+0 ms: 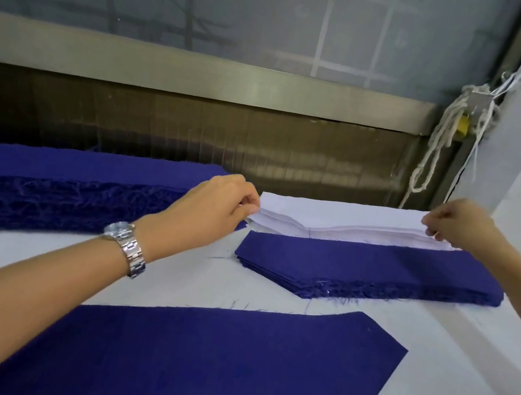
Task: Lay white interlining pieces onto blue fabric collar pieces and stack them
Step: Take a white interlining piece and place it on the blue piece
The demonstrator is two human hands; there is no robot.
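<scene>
A: Status on the hands?
B: The left hand (216, 203) and right hand (456, 223) each pinch one end of the top sheet on the white stack (345, 221), fingers curled, nothing else held. That stack sits at the back of the table (462, 389), just behind the blue stack (371, 269).
A: Target?
B: The single blue piece (217, 357), flat, nearest the person. They should peel off one sheet only, hold it taut, match the pointed ends and lower it square.

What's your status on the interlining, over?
Left hand, right hand pinching opposite ends of white interlining stack. Single blue collar piece flat, uncovered, nearest. Blue collar stack lies between.
</scene>
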